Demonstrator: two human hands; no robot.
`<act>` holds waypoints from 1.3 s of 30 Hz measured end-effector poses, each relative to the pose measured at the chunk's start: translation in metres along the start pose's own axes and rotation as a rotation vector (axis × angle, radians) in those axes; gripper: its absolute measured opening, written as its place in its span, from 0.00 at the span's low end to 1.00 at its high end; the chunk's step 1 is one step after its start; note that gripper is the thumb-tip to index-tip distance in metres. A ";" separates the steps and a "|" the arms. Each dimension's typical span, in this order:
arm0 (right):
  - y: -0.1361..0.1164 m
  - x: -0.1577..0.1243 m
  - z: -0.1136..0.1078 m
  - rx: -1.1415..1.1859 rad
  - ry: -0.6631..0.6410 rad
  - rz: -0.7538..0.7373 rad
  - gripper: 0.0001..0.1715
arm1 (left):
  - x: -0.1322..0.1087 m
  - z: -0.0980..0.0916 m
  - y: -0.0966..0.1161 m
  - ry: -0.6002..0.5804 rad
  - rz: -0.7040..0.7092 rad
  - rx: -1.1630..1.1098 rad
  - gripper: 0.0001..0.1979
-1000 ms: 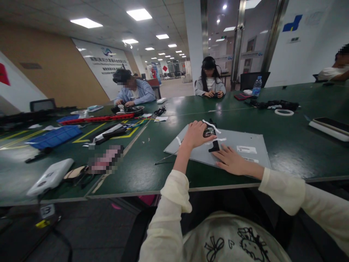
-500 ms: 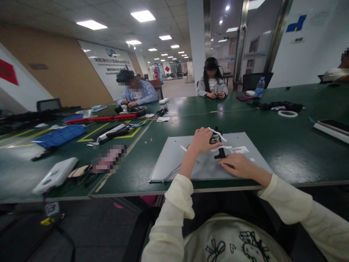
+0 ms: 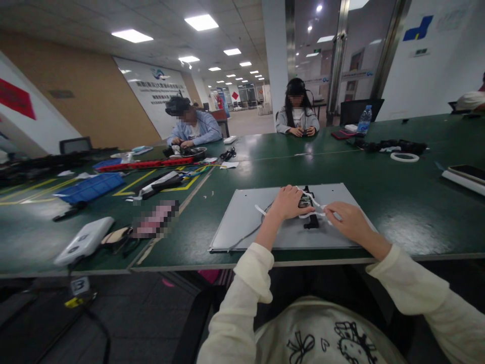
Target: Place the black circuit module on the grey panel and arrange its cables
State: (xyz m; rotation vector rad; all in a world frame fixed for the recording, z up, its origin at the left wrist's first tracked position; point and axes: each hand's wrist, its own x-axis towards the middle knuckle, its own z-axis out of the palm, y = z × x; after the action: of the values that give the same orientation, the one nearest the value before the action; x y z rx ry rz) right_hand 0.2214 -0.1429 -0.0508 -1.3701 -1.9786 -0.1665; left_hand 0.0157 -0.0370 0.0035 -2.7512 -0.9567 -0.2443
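A flat grey panel (image 3: 235, 220) lies on the table in front of me. Over its middle is a black bracket-like part (image 3: 311, 221) with a small circuit board showing in it. My left hand (image 3: 288, 203) grips this part from the left, thumb towards me, and hides much of it. White strips (image 3: 317, 201) run from the part to the right. My right hand (image 3: 349, 221) pinches their ends between thumb and fingers, just right of the part. A grey cable (image 3: 246, 236) trails over the panel's left side, beneath my left wrist.
Left of the panel are a pink blurred object (image 3: 157, 218), a white device (image 3: 85, 240) and a blue tray (image 3: 91, 187). A white ring (image 3: 404, 157) and a water bottle (image 3: 364, 120) stand to the right. Two people (image 3: 195, 126) sit across the table.
My right hand has moved up and right from the black part's lower end and now pinches the white strips, which stretch towards it. My left hand stays on the part.
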 end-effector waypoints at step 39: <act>0.013 -0.005 0.013 -0.010 -0.319 0.074 0.35 | -0.129 -0.002 -0.004 -0.103 -0.710 -0.036 0.25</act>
State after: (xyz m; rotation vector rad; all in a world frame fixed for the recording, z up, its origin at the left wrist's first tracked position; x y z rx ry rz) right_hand 0.2272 -0.1350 -0.0666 -1.5510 -2.1807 0.0829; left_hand -0.0866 -0.1110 -0.0235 -2.3555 -1.9414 -0.2273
